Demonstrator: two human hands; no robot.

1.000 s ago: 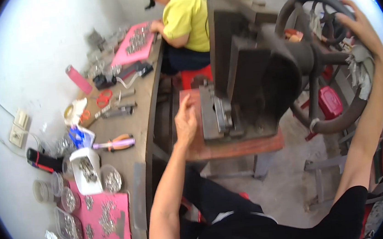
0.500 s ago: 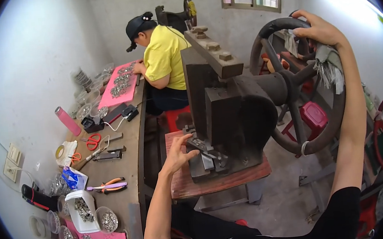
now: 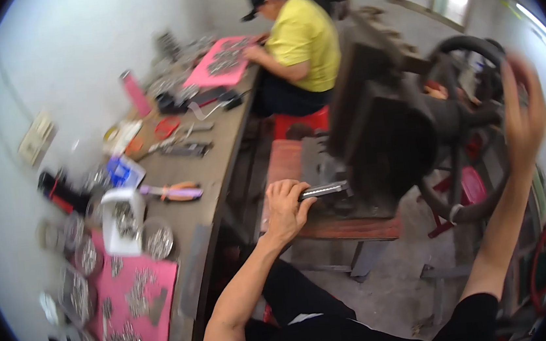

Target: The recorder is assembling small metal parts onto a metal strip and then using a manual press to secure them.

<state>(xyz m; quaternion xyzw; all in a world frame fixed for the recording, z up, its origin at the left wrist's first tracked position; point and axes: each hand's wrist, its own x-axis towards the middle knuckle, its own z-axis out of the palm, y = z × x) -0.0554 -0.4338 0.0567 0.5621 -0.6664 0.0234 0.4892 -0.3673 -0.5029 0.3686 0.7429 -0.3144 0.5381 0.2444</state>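
Note:
My left hand grips one end of a narrow dark metal bar with a bright serrated-looking strip along it. The bar is held in front of the base of a heavy dark hand press. My right hand, smeared by motion, is up by the rim of the press's large handwheel. Whether its fingers touch the wheel cannot be made out. The press stands on a reddish wooden board.
On the left, a workbench carries orange-handled pliers, a white container, a clear tub and a pink mat with small metal parts. A co-worker in a yellow shirt sits farther along. A red stool stands beyond the handwheel.
My left hand has come away from the press base, now with the metal bar in it. My right hand has shifted on or off the wheel rim, blurred. The view has turned left.

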